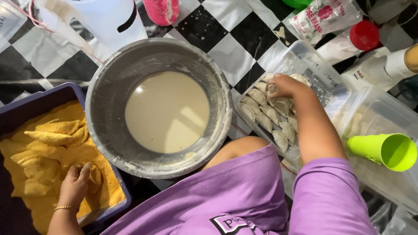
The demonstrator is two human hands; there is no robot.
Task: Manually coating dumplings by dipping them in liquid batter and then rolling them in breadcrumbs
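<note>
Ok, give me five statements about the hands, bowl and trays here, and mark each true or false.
1. The right hand reaches into the clear plastic container of uncoated dumplings. True.
2. The metal bowl is empty. False: it holds a pale, smooth batter.
3. The left hand rests in the yellow crumbs of the dark blue tray. True.
4. The lime green cup stands upright. False: it lies on its side, mouth facing right.
5. The coated pieces lie in the batter. False: they lie in the crumb tray.
</note>
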